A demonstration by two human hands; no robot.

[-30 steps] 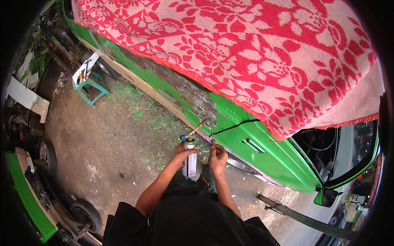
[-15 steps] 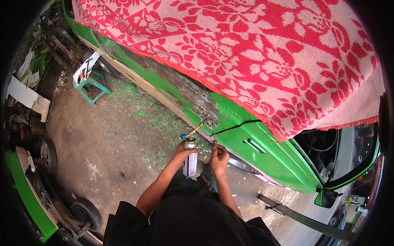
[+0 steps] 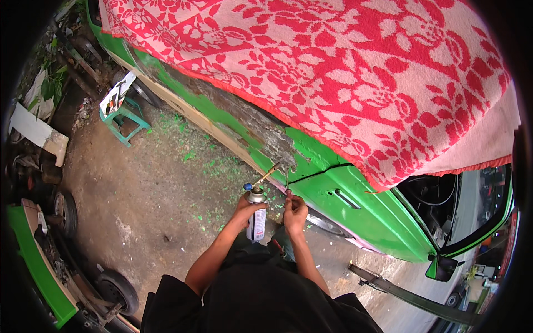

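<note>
My left hand (image 3: 243, 212) is closed round the white can of a gas torch (image 3: 257, 226). Its brass nozzle (image 3: 268, 176) slants up and right toward a green car's side (image 3: 355, 213), ending close to a bare, flaking grey-brown patch (image 3: 272, 141). No flame can be made out. In my right hand (image 3: 295, 215), the fingers pinch the reddish handle of a thin-shafted tool (image 3: 288, 192), which looks like a screwdriver or narrow scraper. Its shaft points up to the patch's lower edge, just right of the nozzle; whether the tip touches is too small to tell.
A red and pink floral blanket (image 3: 333, 83) drapes over the car's upper part. Green paint flakes litter the ground (image 3: 150, 183). A teal stool (image 3: 125, 122) holding tools stands at the far left. Wheels (image 3: 116, 291) lie left, and a long metal beam (image 3: 411, 294) lies right.
My right hand and its tool have shifted slightly up and to the left along the patch's edge. The torch in my left hand stays almost in place.
</note>
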